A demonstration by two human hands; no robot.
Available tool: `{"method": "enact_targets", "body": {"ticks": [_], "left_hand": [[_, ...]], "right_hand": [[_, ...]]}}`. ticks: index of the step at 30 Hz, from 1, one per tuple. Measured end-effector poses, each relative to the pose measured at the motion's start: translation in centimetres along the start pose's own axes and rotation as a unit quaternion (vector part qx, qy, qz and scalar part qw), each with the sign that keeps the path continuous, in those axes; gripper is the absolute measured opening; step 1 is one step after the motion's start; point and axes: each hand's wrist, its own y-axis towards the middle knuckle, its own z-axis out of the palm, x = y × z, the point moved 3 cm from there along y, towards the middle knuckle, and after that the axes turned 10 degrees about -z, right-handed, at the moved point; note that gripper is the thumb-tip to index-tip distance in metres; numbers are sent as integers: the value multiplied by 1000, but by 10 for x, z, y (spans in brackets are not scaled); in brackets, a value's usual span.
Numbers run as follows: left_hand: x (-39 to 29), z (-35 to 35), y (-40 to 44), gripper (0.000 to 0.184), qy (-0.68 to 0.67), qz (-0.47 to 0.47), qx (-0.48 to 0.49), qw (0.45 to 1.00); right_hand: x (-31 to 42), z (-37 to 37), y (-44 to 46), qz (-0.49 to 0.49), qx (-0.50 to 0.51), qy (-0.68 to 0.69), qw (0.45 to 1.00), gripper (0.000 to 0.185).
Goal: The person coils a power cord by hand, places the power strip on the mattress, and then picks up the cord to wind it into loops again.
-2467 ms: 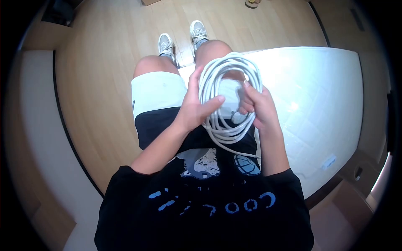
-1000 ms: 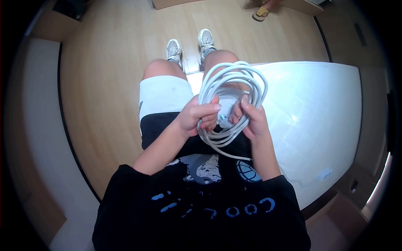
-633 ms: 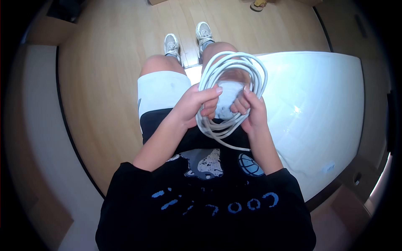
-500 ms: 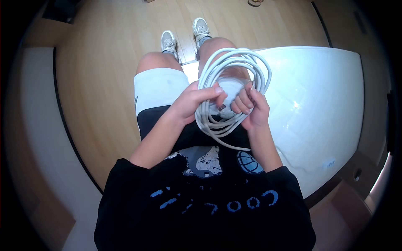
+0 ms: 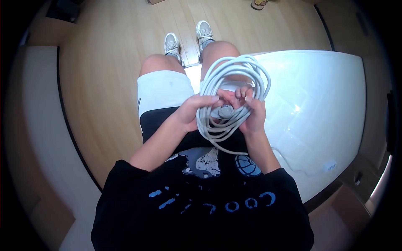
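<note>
A thick coil of pale grey cable (image 5: 217, 79) hangs upright over my lap, made of several loops. My left hand (image 5: 197, 109) grips its left side, thumb in front and fingers through the middle. On the right side, my right hand (image 5: 251, 111) is wrapped round the loops, its fingertips curled inside the ring near those of my left hand. A grey plug-like connector (image 5: 226, 111) sits inside the coil, just below the fingertips. One strand runs from the coil's bottom to the right, behind my right forearm, and onto the white surface.
To the right lies a broad, glossy white padded surface (image 5: 314, 104) with a small pale label (image 5: 329, 166). My shoes (image 5: 204, 31) rest on the wooden floor (image 5: 113, 62). Another person's yellow sandal (image 5: 258, 4) shows at the top edge. A pale panel (image 5: 42, 104) stands at the left.
The fingers of both hands have come together inside the coil, and the connector shows more clearly below them. Earlier, the hands were farther apart. The view has shifted slightly.
</note>
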Motion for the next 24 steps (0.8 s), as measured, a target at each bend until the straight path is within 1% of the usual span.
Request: {"method": "enact_targets", "body": {"ticks": [1, 4, 5, 7, 8, 10, 13, 16, 19, 22, 24], "left_hand": [[1, 1, -1, 40, -4, 13, 24, 1000], [-1, 5, -4, 42, 28, -4, -22, 999], [0, 7, -6, 43, 29, -16, -22, 999], [2, 10, -8, 55, 46, -41, -27, 998], [5, 13, -10, 61, 55, -53, -28, 997], [4, 22, -12, 61, 102, -50, -39, 993], [2, 19, -11, 60, 140, -40, -38, 989], [2, 21, -11, 62, 153, -38, -21, 987], [6, 19, -8, 66, 112, -36, 10, 993], [13, 17, -10, 72, 108, 11, 28, 994], [15, 22, -11, 75, 96, -8, 0, 995]], "right_hand": [[2, -3, 0, -3, 4, -23, 1000, 16], [3, -4, 1, -26, 8, -17, 999, 16], [4, -3, -1, -28, -18, -49, 998, 17], [7, 3, -4, -31, -68, -112, 991, 20], [8, 3, -4, -54, -71, -148, 985, 20], [10, 3, -2, -100, -77, -221, 967, 20], [10, 3, -2, -83, -73, -233, 966, 21], [10, -3, -1, -56, -53, -180, 981, 22], [12, 1, 2, -117, 18, -49, 992, 19], [17, 6, 4, -148, 22, -28, 988, 15], [15, 2, 4, -148, 11, -17, 989, 13]]}}
